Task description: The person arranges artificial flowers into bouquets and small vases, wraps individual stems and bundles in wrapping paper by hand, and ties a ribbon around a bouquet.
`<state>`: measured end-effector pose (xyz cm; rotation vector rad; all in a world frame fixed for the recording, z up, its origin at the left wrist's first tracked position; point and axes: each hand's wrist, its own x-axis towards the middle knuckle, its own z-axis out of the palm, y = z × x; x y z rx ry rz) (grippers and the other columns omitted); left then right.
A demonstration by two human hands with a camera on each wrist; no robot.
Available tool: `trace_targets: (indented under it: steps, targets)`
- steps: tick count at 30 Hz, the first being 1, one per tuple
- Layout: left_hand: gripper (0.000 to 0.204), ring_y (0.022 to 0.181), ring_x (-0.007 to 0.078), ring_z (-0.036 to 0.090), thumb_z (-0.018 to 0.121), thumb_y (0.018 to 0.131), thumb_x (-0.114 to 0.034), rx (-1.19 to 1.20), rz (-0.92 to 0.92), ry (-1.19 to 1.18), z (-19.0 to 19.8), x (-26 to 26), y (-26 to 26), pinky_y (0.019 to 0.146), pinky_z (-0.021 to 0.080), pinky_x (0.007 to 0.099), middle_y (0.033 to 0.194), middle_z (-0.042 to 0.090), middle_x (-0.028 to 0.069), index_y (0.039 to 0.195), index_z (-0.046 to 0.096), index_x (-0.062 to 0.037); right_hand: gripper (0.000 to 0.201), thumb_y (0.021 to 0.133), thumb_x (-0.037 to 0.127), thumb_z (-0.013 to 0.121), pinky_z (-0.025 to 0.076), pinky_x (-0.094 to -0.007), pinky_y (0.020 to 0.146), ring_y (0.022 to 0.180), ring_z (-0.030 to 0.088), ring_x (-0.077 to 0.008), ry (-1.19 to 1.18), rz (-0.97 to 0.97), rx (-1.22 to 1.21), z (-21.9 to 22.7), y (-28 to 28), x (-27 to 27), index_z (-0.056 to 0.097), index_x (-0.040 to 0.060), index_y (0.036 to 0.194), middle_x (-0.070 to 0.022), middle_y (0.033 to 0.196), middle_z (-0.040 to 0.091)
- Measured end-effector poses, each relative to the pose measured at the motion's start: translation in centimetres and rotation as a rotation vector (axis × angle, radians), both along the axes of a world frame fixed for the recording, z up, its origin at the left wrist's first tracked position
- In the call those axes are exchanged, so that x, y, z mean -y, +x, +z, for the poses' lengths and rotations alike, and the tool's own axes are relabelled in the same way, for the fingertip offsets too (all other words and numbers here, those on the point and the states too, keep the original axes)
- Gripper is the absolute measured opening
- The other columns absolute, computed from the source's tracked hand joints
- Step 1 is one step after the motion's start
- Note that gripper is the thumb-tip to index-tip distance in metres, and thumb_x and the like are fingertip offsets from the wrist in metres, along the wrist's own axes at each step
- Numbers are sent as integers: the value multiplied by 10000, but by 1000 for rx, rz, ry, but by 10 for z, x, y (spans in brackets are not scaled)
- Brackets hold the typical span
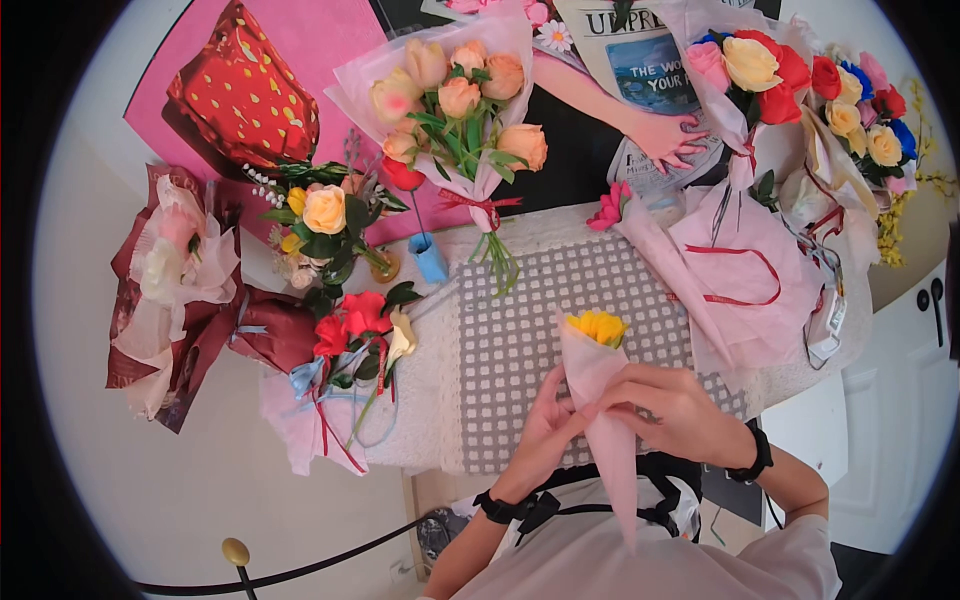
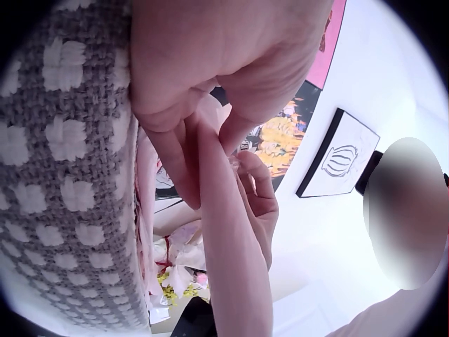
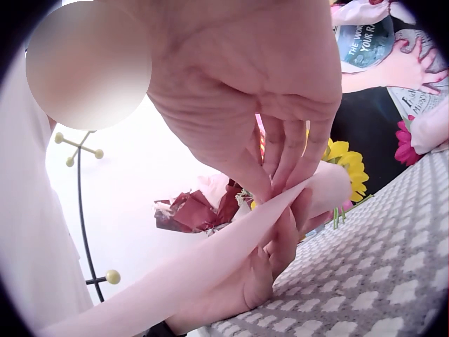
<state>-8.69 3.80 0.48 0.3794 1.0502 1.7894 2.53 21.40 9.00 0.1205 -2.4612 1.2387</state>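
A yellow flower (image 1: 598,327) pokes out of the top of a narrow cone of pale pink wrapping paper (image 1: 613,470), whose long tip hangs toward the person's lap. My left hand (image 1: 543,425) holds the cone from its left side, thumb across the paper. From the other side my right hand (image 1: 668,405) pinches the paper's edge between thumb and fingers. In the right wrist view the yellow petals (image 3: 347,168) show beyond the rolled paper, with the left hand (image 3: 263,277) underneath it. The flower's stem is hidden inside the wrap.
Under the work lies a grey and white checked mat (image 1: 520,340). Behind it stands a peach rose bouquet (image 1: 460,95). Pink-wrapped bundles (image 1: 725,270) and a mixed bouquet (image 1: 755,75) sit at right. Red flowers (image 1: 350,325) and a dark red wrapped bouquet (image 1: 175,290) are at left.
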Motion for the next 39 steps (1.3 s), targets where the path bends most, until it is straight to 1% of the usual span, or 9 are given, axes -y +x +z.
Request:
trace_targets:
  steps: [11,19,24,27,29,31,34,36,39]
  targets:
    - [803,965,164,760,656,1015,16,-125,55,-57,2,-3,6,833,589,277,1116,771,175,1646,160,-27,296,732,32,734,554,-387,650,808,687,-274,384,72,-136,-2,13,-6,706,26,1026,-85,906,678]
    - [844,888,153,763,669,1004,23,-141,144,-92,7,-8,9,785,598,272,1050,783,177,1661,143,-37,276,700,25,745,563,-364,672,831,695,-258,367,109,-198,-7,25,-7,711,42,974,-60,925,690]
    - [802,951,191,765,647,1022,14,-170,168,-92,3,-9,9,812,610,289,1126,765,211,1649,149,-30,282,692,-30,778,567,-342,660,806,711,-241,334,107,-206,-9,34,-6,751,45,962,-49,925,719]
    - [816,909,180,766,659,1002,43,-151,213,-107,3,-10,11,799,609,283,1074,777,189,1652,171,-29,261,721,-90,781,563,-325,649,783,711,-228,147,35,-239,-6,42,-6,772,35,950,-56,925,730]
    - [803,934,190,766,652,1010,33,-157,194,-110,3,-9,11,813,613,295,1104,771,201,1648,168,-34,251,743,-93,803,517,-318,570,730,681,-206,-14,-74,-252,0,51,-10,766,35,957,-62,926,724]
    - [790,959,201,766,644,1019,22,-162,167,-114,4,-9,10,827,617,307,1133,764,214,1644,166,-38,232,789,-107,802,550,-292,627,738,698,-208,4,-144,-205,6,64,-22,771,23,978,-79,975,732]
    - [760,951,206,768,629,1020,31,-136,158,-118,7,-8,9,817,622,311,1140,762,216,1639,195,-46,245,784,-134,777,597,-292,736,832,728,-204,31,-499,-270,8,82,-39,761,-10,994,-111,1136,713]
    - [755,949,205,767,623,1023,26,-122,158,-105,6,-8,9,814,623,313,1144,762,210,1640,195,-48,197,808,-126,757,595,-312,785,874,721,-189,71,-691,-181,19,101,-59,747,-25,977,-107,1160,703]
    - [747,967,199,759,614,1029,15,-94,172,-92,7,-8,9,830,619,318,1163,757,199,1643,194,-49,120,851,-97,733,556,-311,859,910,699,-172,205,-909,-246,11,139,-108,733,-30,950,-102,1158,703]
